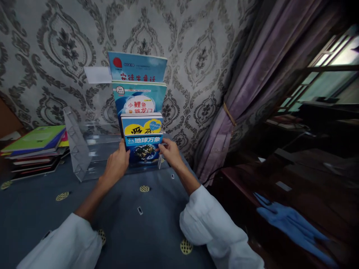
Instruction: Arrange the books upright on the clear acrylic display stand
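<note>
A clear plastic tiered book rack (77, 147) stands on the cloth-covered table against the wall. Its right side holds books upright in stepped rows. Lowest in front is a dark blue book with a globe on its cover (144, 154). My left hand (116, 163) grips that book's left edge, fingers partly hidden behind it. On the opposite edge, my right hand (170, 152) has its thumb and fingers closed. Behind rise a yellow and blue book (142, 126), a teal book (140, 99) and a taller blue book (137, 67).
Left of the rack lies a stack of books and notebooks (39, 138). A white card (97, 74) sticks out beside the tallest book. Right of the table hang a tied purple curtain (218, 123) and, lower down, a blue glove-like item (288, 220) on a dark surface.
</note>
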A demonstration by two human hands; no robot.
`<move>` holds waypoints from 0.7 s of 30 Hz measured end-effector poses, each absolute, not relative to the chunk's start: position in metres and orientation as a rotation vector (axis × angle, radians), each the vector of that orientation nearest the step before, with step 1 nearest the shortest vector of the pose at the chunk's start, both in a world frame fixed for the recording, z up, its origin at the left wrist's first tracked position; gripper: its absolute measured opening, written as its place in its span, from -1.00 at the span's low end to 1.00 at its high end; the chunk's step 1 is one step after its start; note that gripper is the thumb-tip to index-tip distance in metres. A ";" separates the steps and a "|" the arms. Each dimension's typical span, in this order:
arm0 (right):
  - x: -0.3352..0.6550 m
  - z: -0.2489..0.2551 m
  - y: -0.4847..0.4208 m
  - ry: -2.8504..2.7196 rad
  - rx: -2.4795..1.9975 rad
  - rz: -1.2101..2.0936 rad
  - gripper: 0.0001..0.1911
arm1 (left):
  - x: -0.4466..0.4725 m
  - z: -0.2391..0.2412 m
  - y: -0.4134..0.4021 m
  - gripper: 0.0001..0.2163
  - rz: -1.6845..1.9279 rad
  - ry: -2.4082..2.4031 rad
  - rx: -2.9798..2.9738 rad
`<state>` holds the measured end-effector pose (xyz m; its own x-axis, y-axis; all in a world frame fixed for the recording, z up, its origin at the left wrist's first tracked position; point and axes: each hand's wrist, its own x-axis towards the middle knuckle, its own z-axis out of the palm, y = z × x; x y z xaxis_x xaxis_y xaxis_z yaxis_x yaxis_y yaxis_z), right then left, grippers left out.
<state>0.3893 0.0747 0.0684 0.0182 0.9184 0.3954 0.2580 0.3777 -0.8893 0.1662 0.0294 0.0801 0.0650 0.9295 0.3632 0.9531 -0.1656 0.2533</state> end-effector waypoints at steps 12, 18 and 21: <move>0.403 0.083 0.071 -1.479 -1.067 0.748 -0.49 | 0.165 0.084 0.025 -0.41 -0.642 -2.003 -2.291; 0.404 0.088 0.067 -1.510 -1.038 0.732 -0.49 | 0.167 0.089 0.020 -0.40 -0.673 -2.023 -2.315; 0.406 0.088 0.067 -1.531 -1.010 0.724 -0.48 | 0.169 0.091 0.018 -0.37 -0.636 -2.045 -2.284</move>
